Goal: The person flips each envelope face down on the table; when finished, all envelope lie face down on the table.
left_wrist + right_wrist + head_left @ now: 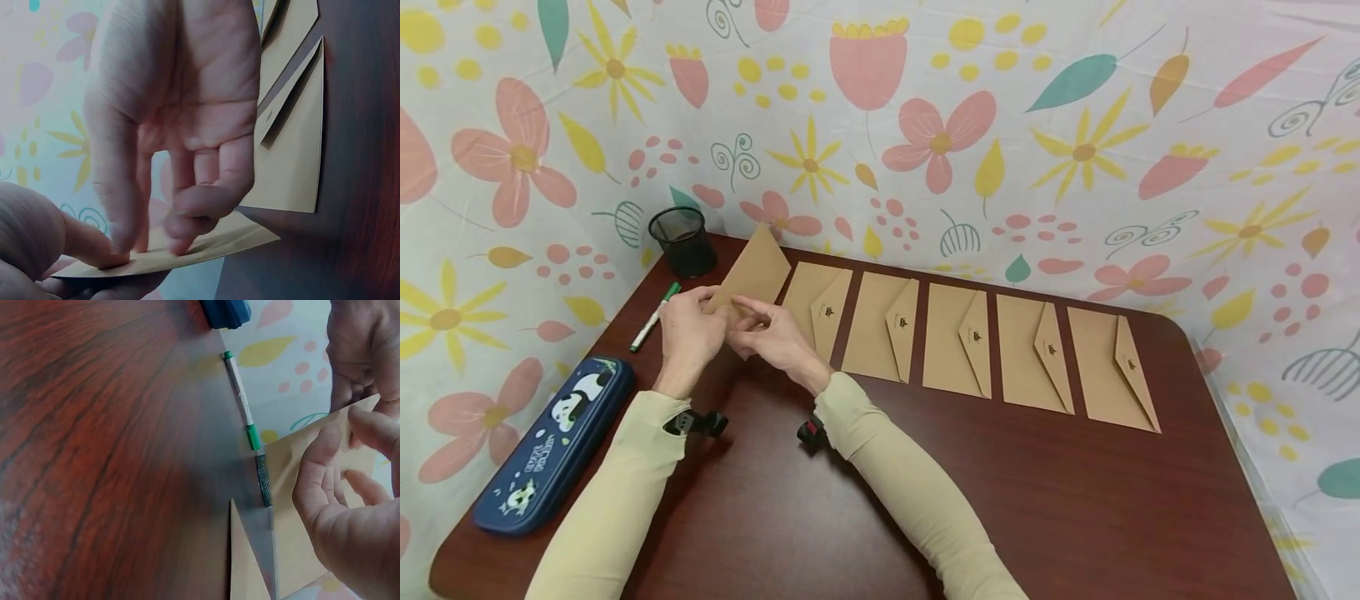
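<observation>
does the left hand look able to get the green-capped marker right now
Likely yes: the marker lies on the table just beside the left hand, with nothing visible between them. That hand holds an envelope, though, so it would probably need to let go first.

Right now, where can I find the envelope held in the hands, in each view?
Head: the held envelope is raised, left of centre.
Left wrist: the held envelope is near the bottom edge.
Right wrist: the held envelope is at lower right.
Shared landmark: the flowered backdrop.
</observation>
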Demonstrator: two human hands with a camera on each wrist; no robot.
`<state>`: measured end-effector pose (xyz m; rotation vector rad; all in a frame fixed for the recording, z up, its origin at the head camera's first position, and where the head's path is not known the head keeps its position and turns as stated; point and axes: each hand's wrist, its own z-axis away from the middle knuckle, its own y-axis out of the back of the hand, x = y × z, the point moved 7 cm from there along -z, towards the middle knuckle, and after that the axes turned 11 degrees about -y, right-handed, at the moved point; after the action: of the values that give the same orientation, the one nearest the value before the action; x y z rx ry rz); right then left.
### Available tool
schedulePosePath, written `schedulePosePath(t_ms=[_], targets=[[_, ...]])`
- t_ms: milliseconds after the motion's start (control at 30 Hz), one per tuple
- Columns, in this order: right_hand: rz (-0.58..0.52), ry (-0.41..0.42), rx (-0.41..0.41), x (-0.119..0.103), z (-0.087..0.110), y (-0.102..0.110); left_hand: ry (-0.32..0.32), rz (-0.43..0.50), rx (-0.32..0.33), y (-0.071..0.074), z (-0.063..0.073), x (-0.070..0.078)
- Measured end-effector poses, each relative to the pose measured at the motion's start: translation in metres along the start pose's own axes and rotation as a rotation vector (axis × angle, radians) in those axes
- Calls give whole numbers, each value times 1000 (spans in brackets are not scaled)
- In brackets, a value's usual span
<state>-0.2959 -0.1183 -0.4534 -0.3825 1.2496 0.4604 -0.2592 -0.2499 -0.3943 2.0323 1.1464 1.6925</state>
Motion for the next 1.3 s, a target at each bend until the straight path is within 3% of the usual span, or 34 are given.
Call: schedulePosePath(t_ms=[267, 467, 600, 733, 867, 1033, 1167, 1267, 1300], targets=[[108, -21, 144, 9, -3, 10, 204, 197, 34, 6, 3, -18], [219, -77, 283, 13, -2, 17, 280, 280, 103, 9, 4, -29], [205, -94, 302, 12, -2, 17, 332, 368, 145, 8, 3, -37], [135, -93, 276, 12, -1, 15, 379, 413, 146, 5, 3, -45], [146, -79, 279, 11, -1, 14, 335, 293, 73, 3, 3, -50], [303, -107, 340, 10, -8, 13, 208, 41, -70, -5, -5, -61], [482, -175, 401, 22, -32, 11, 187, -64, -167, -22, -16, -90], [590, -194, 433, 36, -54, 9, 188, -105, -231, -38, -28, -123], [612, -195, 435, 37, -56, 8, 181, -107, -248, -40, -30, -127]])
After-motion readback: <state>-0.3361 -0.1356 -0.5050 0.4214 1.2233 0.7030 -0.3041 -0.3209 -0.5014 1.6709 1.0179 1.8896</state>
